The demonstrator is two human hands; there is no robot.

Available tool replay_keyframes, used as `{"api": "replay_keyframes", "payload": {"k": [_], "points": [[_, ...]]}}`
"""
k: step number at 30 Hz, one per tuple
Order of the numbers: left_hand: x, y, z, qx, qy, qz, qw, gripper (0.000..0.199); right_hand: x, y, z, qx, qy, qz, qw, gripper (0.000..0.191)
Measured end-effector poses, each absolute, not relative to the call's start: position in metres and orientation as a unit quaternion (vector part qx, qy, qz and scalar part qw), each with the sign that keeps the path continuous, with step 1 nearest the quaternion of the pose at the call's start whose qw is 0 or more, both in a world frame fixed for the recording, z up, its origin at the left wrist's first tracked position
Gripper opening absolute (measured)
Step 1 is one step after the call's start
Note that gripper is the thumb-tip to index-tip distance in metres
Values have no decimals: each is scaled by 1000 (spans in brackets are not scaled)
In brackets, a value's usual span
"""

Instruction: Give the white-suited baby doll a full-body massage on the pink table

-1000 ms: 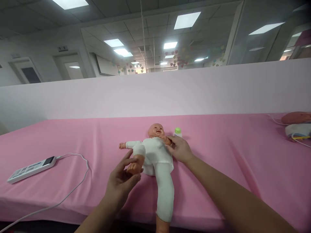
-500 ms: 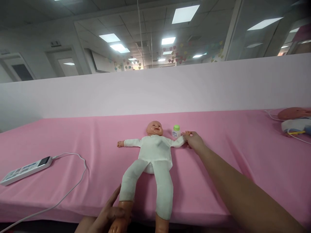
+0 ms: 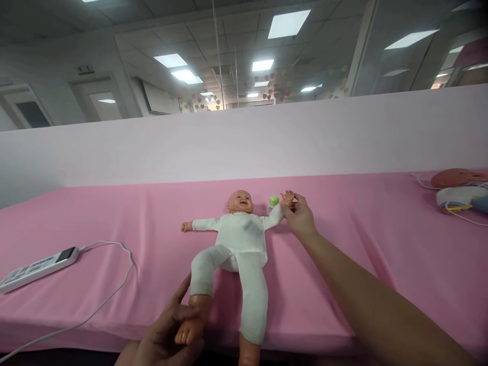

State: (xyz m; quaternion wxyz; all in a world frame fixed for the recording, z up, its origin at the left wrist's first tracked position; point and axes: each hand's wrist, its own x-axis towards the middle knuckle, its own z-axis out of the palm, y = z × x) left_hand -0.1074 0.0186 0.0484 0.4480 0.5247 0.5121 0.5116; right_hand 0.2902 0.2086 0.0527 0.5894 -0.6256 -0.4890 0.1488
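Observation:
A baby doll (image 3: 241,236) in white clothes lies on its back on a pink-covered table (image 3: 152,284), head toward the far side. My right hand (image 3: 301,216) grips the doll's forearm just below its small hand, which is lifted off the cloth. At the near edge, my left hand (image 3: 171,330) is wrapped round the doll's ankle and foot on the left, with that leg bent at the knee. The doll's other leg lies straight and reaches past the table edge. Beside the raised arm stands a small bottle with a green cap (image 3: 273,201), partly hidden by the doll's sleeve.
A power strip (image 3: 38,269) with a white cord (image 3: 127,264) lies on the left. On the far right are an orange-brown rounded object (image 3: 457,178) and a white-and-blue bundle (image 3: 461,197) with thin tubes. Behind the table rises a white partition (image 3: 244,147), topped by glass.
Both held limbs have risen: my right hand has lifted the doll's arm, now partly covering the bottle, and my left hand has raised the foot, bending the knee more.

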Motion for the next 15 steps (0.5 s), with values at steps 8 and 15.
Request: {"api": "replay_keyframes", "payload": {"k": [8, 15], "points": [[-68, 67, 84, 558, 354, 553, 507, 32, 217, 178, 64, -445, -752, -11, 486, 48], [-43, 113, 86, 493, 375, 555, 555, 40, 208, 176, 62, -340, -856, -51, 386, 31]]}}
